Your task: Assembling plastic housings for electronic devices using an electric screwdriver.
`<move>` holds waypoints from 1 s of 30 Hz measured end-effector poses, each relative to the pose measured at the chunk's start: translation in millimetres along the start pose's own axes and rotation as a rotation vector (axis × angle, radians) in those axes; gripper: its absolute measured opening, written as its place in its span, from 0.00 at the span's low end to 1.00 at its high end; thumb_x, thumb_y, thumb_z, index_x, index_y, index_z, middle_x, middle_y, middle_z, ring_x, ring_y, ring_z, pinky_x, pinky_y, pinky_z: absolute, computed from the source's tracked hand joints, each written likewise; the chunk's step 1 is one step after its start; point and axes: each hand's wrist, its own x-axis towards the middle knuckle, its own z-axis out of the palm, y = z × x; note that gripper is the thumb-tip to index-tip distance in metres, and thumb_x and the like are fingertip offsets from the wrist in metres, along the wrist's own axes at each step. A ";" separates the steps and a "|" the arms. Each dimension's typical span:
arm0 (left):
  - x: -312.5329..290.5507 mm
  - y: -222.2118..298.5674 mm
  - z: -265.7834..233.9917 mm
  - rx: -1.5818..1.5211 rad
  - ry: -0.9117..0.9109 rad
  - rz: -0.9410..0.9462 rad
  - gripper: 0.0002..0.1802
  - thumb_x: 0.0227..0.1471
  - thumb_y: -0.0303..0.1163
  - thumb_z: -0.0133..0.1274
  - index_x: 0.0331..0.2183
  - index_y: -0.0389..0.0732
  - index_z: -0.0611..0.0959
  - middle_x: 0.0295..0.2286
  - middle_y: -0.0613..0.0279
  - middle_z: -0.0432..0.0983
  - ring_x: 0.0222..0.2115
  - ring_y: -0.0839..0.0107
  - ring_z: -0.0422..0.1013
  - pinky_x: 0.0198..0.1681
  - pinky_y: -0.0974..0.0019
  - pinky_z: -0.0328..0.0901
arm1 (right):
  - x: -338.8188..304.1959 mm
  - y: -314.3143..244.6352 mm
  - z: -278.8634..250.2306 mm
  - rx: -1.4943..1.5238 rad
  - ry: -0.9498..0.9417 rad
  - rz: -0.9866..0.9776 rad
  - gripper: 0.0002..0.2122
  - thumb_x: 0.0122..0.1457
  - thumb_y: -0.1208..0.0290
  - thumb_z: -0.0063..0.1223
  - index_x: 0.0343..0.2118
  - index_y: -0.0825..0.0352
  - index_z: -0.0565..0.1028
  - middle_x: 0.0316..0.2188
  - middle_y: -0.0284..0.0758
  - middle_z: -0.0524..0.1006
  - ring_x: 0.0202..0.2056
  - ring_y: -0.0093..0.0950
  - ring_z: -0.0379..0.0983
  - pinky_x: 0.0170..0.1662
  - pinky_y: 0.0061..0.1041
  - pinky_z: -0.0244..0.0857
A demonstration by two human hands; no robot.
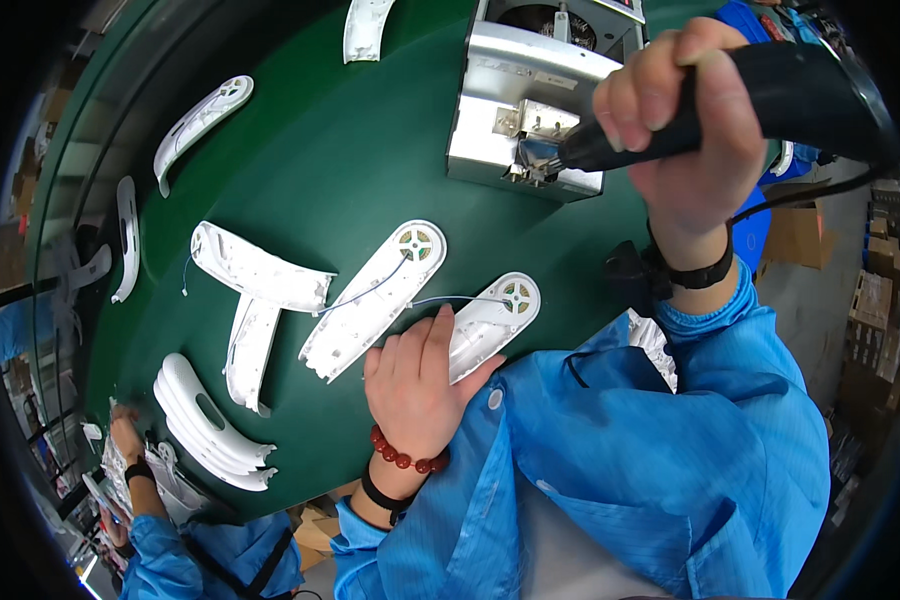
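In my right hand [705,115] is a black electric screwdriver [660,125], its cord trailing off to the right. Its tip meets the front outlet of a metal screw feeder [485,150]. My left hand [415,385] grips a curved white plastic shell [480,335] by its lower part, fingers along one side and thumb on the other. That shell has a round end with a slotted disc, and a thin blue wire runs from it. Just left lies a similar shell [375,300] with its own wire. My palm hides part of the held shell.
Two crossed white shells [260,270] and a nested stack of shells [210,425] lie left on the green table [320,150]. Other shells [200,125] sit farther back. A co-worker's hand [125,435] is at lower left. A blue bin [755,225] stands right.
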 end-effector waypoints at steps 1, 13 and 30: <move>-1.0 -0.5 -1.0 -0.001 0.001 0.002 0.33 0.36 0.50 0.66 0.42 0.38 0.80 0.32 0.63 0.76 0.27 0.68 0.69 0.31 0.64 0.58 | 0.2 2.1 1.5 -0.010 -0.019 -0.008 0.08 0.65 0.67 0.33 0.39 0.64 0.65 0.21 0.32 0.66 0.20 0.23 0.63 0.27 0.27 0.61; -12.0 -7.3 -11.3 -0.017 0.021 0.022 0.34 0.35 0.50 0.65 0.42 0.37 0.80 0.32 0.63 0.75 0.27 0.68 0.69 0.31 0.64 0.59 | -1.5 -1.6 27.4 -0.177 -0.110 -0.071 0.08 0.64 0.69 0.36 0.40 0.65 0.64 0.22 0.35 0.68 0.20 0.25 0.64 0.26 0.27 0.63; -2.3 -10.5 -8.3 -0.078 -0.028 -0.053 0.36 0.29 0.47 0.69 0.43 0.39 0.80 0.32 0.61 0.76 0.32 0.62 0.72 0.33 0.62 0.62 | -63.6 -15.8 67.0 0.040 0.012 0.297 0.14 0.58 0.62 0.53 0.35 0.63 0.62 0.16 0.30 0.67 0.15 0.22 0.64 0.20 0.23 0.62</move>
